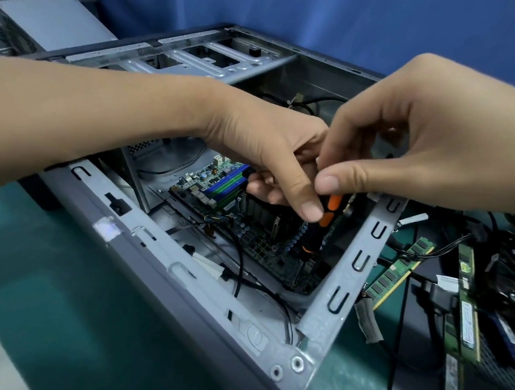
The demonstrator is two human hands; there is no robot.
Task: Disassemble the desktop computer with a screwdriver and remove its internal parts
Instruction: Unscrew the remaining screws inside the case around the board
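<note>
While nearly closed, fingers (307, 205) round screwdriver (314, 235).

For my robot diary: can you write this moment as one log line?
left hand: grips screwdriver | right hand: pinches handle top | tip: down at motherboard | case: open

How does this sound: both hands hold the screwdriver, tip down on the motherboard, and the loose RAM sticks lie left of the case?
The head view shows the RAM sticks lying right of the case, not left. The left hand and right hand do hold the screwdriver, tip down on the motherboard.
</note>
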